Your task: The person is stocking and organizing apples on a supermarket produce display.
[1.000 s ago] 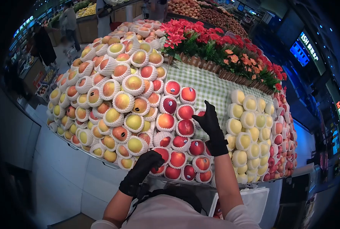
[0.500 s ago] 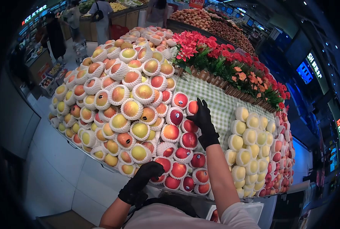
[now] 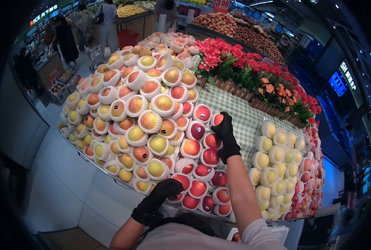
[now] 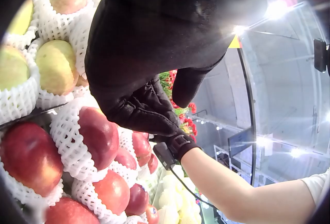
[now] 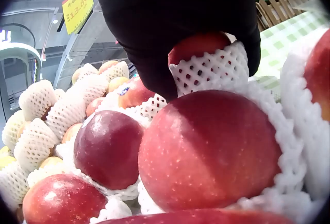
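Observation:
In the head view my black-gloved right hand (image 3: 226, 132) grips a red apple (image 3: 218, 119) in a white foam net, at the far end of a row of red apples. The right wrist view shows the gloved fingers curled round this netted apple (image 5: 201, 51), with a larger red apple (image 5: 206, 149) just in front of it. My left hand (image 3: 166, 189), also gloved in black, hangs loosely curled beside a red apple (image 3: 181, 181) near the front edge. Seen from the left wrist, its thumb (image 4: 188, 86) stands apart from the fingers and nothing lies between them.
A heap of netted yellow-red apples (image 3: 148, 121) rises to the left. Pale yellow fruit (image 3: 279, 156) in nets stands in rows at the right. Beyond my right hand lies a green checked cloth (image 3: 235, 108), bordered by a low wooden fence (image 3: 235, 89) and red flowers (image 3: 231, 54).
My right hand has gone from spread thumb and finger to a grip on the far apple, moving a little left and away from me. The left hand stays near the front edge.

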A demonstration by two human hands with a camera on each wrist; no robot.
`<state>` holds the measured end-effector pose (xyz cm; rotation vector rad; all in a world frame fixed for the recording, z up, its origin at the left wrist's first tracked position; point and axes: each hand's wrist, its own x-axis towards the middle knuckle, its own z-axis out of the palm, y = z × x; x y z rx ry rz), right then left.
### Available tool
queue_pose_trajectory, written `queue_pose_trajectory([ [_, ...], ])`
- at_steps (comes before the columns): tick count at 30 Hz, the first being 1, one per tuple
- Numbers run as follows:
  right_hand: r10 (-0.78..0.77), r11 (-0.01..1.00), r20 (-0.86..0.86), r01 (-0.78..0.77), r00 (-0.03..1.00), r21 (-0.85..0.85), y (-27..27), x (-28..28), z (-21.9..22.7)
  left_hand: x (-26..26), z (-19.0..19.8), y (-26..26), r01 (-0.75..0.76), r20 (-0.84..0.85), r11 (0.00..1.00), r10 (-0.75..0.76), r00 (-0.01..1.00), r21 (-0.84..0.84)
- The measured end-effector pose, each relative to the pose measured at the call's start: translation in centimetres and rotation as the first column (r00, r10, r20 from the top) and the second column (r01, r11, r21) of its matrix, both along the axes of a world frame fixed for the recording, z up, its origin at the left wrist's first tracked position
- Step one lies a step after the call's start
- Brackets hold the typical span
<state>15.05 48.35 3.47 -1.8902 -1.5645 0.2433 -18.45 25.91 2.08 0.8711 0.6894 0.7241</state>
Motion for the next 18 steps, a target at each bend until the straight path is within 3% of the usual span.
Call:
queue_pose_trajectory([
  [3, 0.044, 0.985, -0.055, -0.034, 0.998, 0.168, -0.5, 0.4, 1.1, 0.3, 0.1, 0.0, -0.006, 0.013, 1.0, 0.007, 1.0, -0.014],
  [10, 0.159, 0.94, -0.097, -0.121, 0.982, 0.32, -6.2, 1.0, 5.8, 1.9, 1.8, 0.5, 0.045, -0.013, 0.999, -0.044, 0.999, 0.012],
  [18, 0.145, 0.953, -0.119, -0.106, 0.982, 0.284, -15.9, -1.5, 8.9, 4.5, 2.9, 1.0, -0.02, 0.01, 1.0, 0.02, 1.0, -0.005],
])
